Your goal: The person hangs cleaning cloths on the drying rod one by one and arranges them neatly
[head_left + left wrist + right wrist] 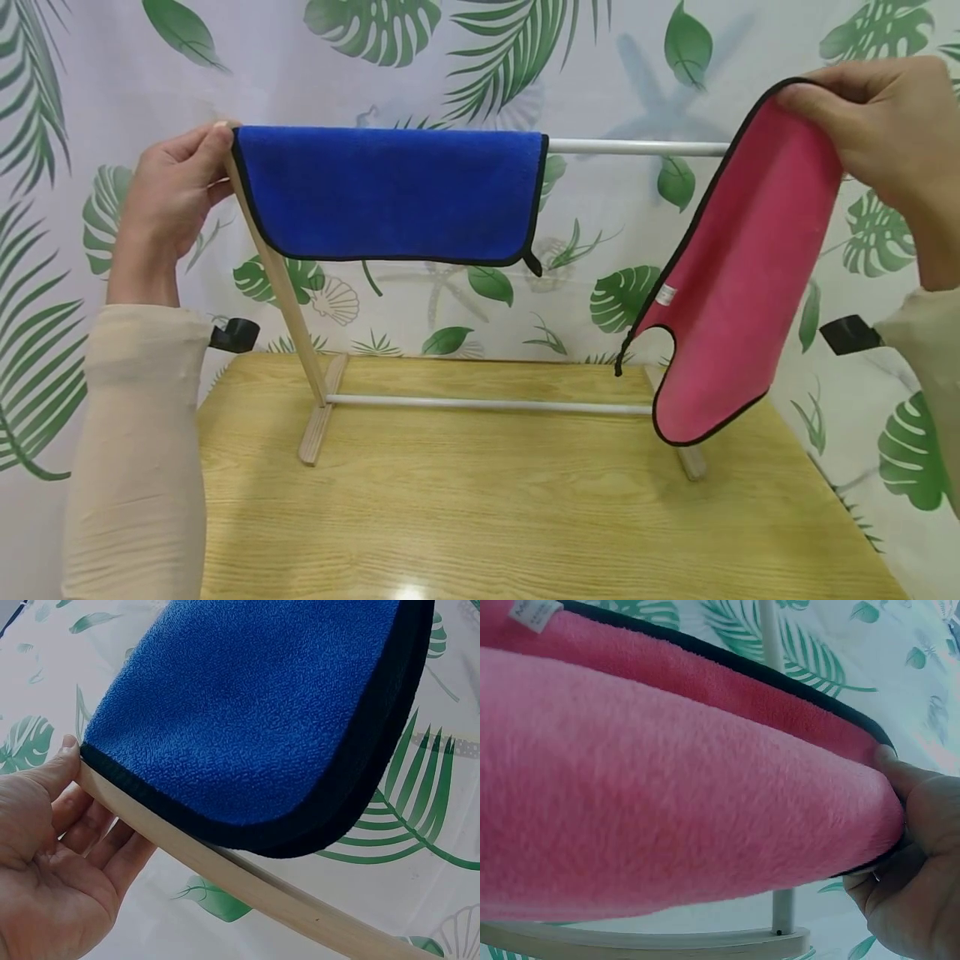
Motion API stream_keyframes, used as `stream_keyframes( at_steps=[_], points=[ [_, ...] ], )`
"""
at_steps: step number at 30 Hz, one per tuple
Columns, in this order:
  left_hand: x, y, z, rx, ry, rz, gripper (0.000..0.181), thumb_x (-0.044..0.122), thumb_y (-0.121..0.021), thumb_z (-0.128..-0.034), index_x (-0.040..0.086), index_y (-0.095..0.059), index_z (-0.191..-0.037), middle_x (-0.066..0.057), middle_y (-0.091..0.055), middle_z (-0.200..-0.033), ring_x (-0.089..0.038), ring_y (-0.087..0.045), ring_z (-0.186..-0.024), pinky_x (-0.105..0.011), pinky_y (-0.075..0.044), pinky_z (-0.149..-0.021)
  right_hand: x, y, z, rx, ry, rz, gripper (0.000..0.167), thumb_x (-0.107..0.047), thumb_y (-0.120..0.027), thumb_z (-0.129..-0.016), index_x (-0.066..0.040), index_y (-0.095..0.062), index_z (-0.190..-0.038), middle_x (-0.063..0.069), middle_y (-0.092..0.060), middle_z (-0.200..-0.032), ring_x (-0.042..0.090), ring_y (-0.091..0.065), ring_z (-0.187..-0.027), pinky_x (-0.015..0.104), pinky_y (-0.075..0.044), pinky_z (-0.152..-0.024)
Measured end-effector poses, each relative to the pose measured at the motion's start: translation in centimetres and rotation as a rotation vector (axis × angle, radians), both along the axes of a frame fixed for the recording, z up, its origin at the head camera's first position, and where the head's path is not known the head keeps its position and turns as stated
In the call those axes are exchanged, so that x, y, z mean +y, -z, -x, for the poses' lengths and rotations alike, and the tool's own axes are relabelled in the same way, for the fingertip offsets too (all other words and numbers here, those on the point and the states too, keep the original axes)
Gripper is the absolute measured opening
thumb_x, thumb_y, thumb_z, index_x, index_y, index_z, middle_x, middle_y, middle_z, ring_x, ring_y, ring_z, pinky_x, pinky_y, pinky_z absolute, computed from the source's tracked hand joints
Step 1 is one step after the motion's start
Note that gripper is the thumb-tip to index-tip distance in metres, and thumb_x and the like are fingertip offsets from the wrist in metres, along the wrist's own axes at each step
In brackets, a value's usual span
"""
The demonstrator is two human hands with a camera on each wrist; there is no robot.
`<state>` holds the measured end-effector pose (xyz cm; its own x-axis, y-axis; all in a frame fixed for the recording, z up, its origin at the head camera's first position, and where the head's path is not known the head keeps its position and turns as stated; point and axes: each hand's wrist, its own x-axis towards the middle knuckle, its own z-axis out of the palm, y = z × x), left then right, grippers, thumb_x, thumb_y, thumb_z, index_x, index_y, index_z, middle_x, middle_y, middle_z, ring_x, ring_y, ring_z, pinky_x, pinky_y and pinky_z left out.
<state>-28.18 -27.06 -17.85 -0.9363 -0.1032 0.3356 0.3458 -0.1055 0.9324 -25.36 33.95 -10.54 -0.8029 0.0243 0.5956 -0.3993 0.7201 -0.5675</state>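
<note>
A blue towel (390,196) with black edging is folded over the top white rod (637,147) of a wooden rack, along its left part. My left hand (168,187) grips the top of the rack's left post (288,312), thumb at the towel's upper corner and fingers behind the wood. On the right, a pink towel (742,275) with black edging and a white label hangs loosely folded from my right hand (892,125), pinched between thumb and fingers. It hides most of the rack's right post. In the right wrist view the pink towel (667,795) fills most of the picture.
The rack's lower white rod (487,403) runs between wooden feet (313,437) on a wood-grain table (480,508). Behind stands a white backdrop (480,312) with green leaf prints. Dark camera mounts (236,335) stick out from both wrists.
</note>
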Motion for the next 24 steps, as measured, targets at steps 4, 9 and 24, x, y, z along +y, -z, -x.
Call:
stream_keyframes(
  at_steps=[4, 9, 24],
  points=[
    [-0.1, 0.1, 0.0, 0.009, -0.003, 0.005, 0.040, 0.033, -0.070, -0.0958, 0.008, -0.073, -0.127, -0.006, -0.064, -0.105, -0.019, -0.059, -0.098, -0.020, -0.051, -0.086, 0.0, -0.4, 1.6, -0.048, 0.048, -0.040, 0.046, -0.032, -0.062, -0.104, -0.002, -0.065, -0.139, -0.017, -0.055, -0.088, -0.002, -0.054, -0.064, 0.005, -0.045, -0.054],
    [-0.1, 0.2, 0.1, 0.016, -0.004, 0.008, 0.039, 0.033, -0.070, -0.0958, 0.008, -0.073, -0.125, -0.006, -0.064, -0.104, -0.019, -0.059, -0.096, -0.020, -0.051, -0.086, 0.2, -0.2, 3.1, -0.076, 0.124, -0.177, 0.050, -0.036, -0.057, -0.106, 0.001, -0.063, -0.139, -0.013, -0.051, -0.093, -0.001, -0.050, -0.068, 0.000, -0.041, -0.060],
    [0.0, 0.2, 0.3, 0.008, -0.019, 0.017, 0.039, 0.033, -0.069, -0.0961, 0.009, -0.073, -0.126, -0.006, -0.065, -0.105, -0.019, -0.059, -0.098, -0.020, -0.051, -0.086, 2.1, 0.5, 4.5, -0.189, 0.181, -0.220, 0.057, -0.041, -0.057, -0.105, 0.003, -0.061, -0.139, 0.003, -0.056, -0.093, 0.005, -0.049, -0.065, 0.005, -0.041, -0.054]
  ],
)
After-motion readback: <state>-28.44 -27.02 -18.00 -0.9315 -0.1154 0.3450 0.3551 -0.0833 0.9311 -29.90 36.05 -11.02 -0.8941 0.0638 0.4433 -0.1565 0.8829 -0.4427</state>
